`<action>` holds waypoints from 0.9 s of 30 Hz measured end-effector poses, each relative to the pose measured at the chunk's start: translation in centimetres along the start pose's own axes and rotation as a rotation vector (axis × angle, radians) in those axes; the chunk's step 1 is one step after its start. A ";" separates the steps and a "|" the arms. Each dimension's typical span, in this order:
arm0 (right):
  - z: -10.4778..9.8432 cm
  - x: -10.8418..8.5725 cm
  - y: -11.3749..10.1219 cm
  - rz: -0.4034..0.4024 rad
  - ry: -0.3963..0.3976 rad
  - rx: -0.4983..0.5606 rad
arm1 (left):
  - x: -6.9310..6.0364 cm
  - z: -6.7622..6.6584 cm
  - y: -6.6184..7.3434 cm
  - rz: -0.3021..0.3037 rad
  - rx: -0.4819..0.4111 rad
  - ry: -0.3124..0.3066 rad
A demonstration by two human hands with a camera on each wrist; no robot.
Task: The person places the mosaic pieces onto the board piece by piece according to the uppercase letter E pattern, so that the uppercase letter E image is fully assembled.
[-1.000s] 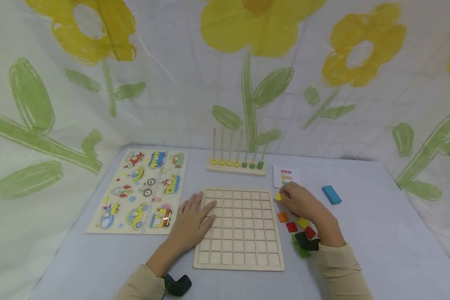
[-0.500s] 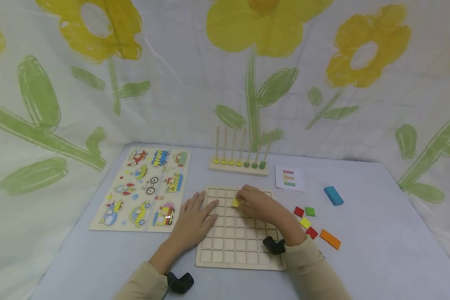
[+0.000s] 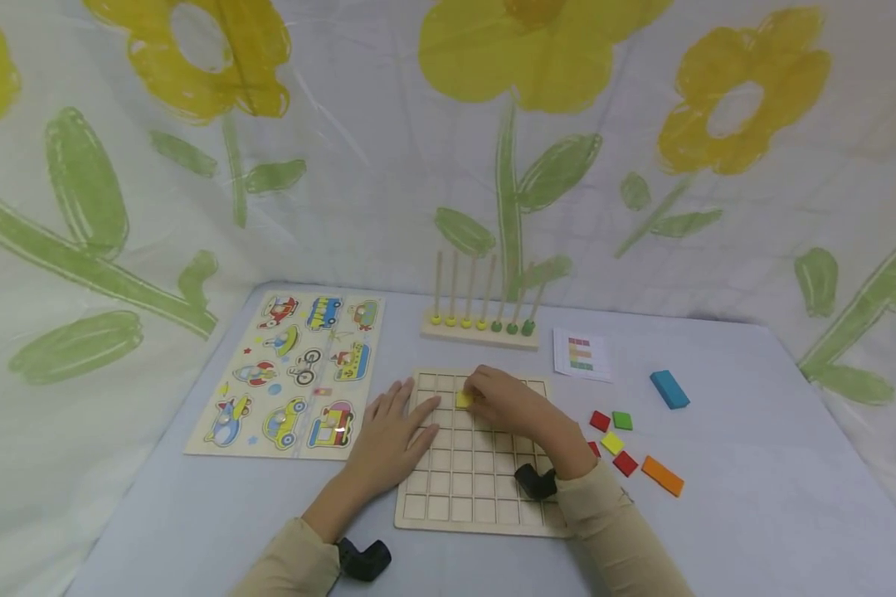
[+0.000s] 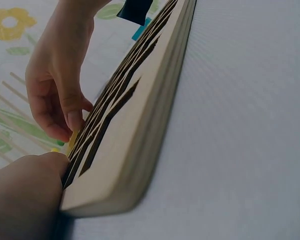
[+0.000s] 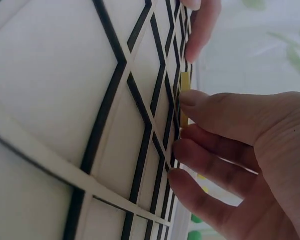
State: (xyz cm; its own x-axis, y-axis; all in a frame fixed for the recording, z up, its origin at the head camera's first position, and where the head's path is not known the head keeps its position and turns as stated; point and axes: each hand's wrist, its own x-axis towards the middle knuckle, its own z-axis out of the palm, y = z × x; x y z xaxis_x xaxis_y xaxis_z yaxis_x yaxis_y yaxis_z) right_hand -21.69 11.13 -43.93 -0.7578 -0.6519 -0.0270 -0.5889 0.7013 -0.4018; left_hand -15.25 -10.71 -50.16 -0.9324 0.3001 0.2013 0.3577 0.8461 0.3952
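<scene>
While the left hand (image 3: 392, 444) lies with its fingers spread over the left edge of a pale wooden grid board (image 3: 461, 483), the right hand (image 3: 508, 402) pinches a small yellow tile (image 3: 464, 400) between thumb and fingertips, the grip closed down to the tile's thickness. The left hand has hold of no piece.

The yellow tile is at the board's far part, at the third column from the left and the second row from the far edge. Its broad face is turned up and its visible edges run roughly in line with the grid; fingers cover part of it, so a longer axis cannot be told. From the right wrist it appears edge-on, a thin strip close against the board; whether it sits in the recess cannot be told. The board lies flat, its side edges running away from the person.

Right of the board are red tiles (image 3: 625, 463), a green tile (image 3: 622, 420), a second yellow tile (image 3: 612, 444) and an orange oblong (image 3: 662, 476), its long axis slanting from far left to near right. A blue block (image 3: 669, 389) farther back slants likewise. Beyond the board stand a peg rack (image 3: 481, 335), its length running left to right, and, at its right, a printed card (image 3: 582, 355). A vehicle puzzle (image 3: 275, 389) lies on the left.
</scene>
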 end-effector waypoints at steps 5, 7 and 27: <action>0.1 0.4 0.0 -0.026 0.007 -0.016 | 0.0 -0.1 0.0 -0.008 -0.008 0.002; 0.1 0.5 0.0 -0.032 0.006 -0.029 | 0.0 -0.1 0.0 -0.012 -0.012 0.001; -3.9 -7.7 3.1 0.189 -0.029 -0.095 | -0.1 -0.1 0.0 0.005 0.002 -0.005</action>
State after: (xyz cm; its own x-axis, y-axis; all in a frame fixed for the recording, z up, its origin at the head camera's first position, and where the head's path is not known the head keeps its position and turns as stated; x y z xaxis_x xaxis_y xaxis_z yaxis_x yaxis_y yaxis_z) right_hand -18.77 19.41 -41.38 -0.8498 -0.5130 -0.1210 -0.4616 0.8353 -0.2987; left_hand -15.18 -10.83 -50.06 -0.9307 0.3068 0.1992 0.3626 0.8453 0.3924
